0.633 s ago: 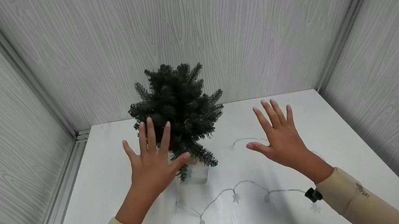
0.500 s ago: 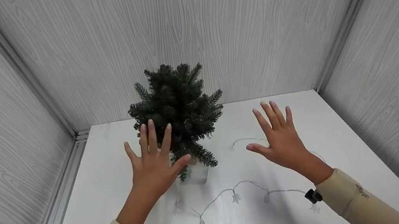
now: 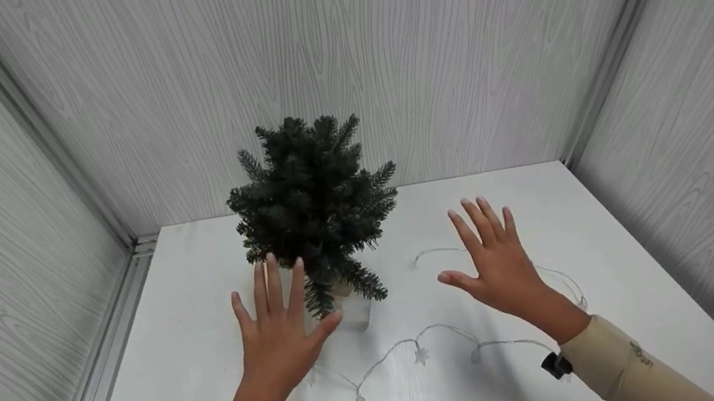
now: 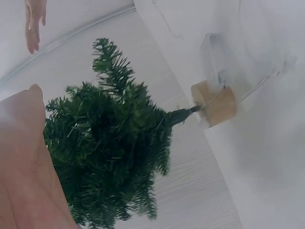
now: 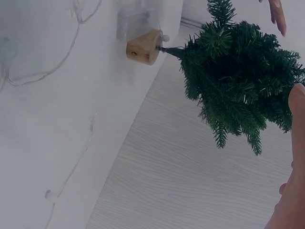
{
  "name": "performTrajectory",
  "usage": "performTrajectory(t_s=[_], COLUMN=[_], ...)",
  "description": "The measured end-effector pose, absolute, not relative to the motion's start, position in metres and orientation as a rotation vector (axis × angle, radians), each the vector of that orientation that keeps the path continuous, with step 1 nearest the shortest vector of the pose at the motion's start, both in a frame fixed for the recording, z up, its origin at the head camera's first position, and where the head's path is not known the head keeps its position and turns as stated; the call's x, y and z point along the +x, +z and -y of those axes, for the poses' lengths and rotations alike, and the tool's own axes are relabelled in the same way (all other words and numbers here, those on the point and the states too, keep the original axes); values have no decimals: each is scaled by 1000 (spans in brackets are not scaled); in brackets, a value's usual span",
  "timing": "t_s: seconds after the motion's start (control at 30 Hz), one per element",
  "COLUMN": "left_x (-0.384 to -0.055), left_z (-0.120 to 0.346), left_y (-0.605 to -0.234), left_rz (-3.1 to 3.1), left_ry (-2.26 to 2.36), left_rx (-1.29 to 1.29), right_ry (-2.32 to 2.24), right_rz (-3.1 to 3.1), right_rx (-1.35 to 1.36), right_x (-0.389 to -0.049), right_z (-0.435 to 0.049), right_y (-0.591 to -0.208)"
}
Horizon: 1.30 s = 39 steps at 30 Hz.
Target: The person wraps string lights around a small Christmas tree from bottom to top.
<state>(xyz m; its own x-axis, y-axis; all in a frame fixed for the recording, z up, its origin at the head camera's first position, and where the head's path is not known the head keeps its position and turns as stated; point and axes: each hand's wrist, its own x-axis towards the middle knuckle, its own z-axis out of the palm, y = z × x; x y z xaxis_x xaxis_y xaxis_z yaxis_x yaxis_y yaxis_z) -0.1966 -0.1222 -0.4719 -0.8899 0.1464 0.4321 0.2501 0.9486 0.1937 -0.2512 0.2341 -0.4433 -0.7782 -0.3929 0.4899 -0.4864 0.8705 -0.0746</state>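
Note:
A small artificial Christmas tree (image 3: 313, 193) stands towards the back of the white table, left of the middle. Its round wooden base (image 4: 219, 105) shows in both wrist views, beside a clear plastic box (image 3: 356, 315). My left hand (image 3: 277, 343) hovers in front of the tree with fingers spread, its fingertips overlapping the lowest branches in the head view. Off to the right, my right hand (image 3: 503, 272) is also spread, holding nothing, over part of a string of lights (image 3: 421, 355). The string has small star and drop pendants and curves across the table.
Pale wood-grain panels wall in the table (image 3: 167, 398), with the back wall (image 3: 449, 59) directly behind the tree. Metal rails (image 3: 99, 366) run along the left side. Dark wrist cameras (image 3: 556, 364) sit at the cuffs of both sleeves.
Both hands have drawn back towards the person, the left one further, uncovering more of the tree. The fingers stay spread. Tree and lights remain in place.

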Motion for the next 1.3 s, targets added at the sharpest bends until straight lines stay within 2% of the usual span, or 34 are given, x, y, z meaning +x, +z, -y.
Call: performTrajectory(t_s=[0.3,0.97,1.3], left_x=[-175,-155,-159], left_z=[105,93,84], left_y=[-508,-576,-594], left_rz=[2702,2819,2958], left_ry=[-414,-546,-555], left_rx=[-283,-165,-280], right_ry=[374,612,684], right_rz=[2657,2772,2849], right_rx=[645,654,666], right_x=[-241,-218,-216], right_z=[-226,-188,-179], right_y=[-471,-550,-576])
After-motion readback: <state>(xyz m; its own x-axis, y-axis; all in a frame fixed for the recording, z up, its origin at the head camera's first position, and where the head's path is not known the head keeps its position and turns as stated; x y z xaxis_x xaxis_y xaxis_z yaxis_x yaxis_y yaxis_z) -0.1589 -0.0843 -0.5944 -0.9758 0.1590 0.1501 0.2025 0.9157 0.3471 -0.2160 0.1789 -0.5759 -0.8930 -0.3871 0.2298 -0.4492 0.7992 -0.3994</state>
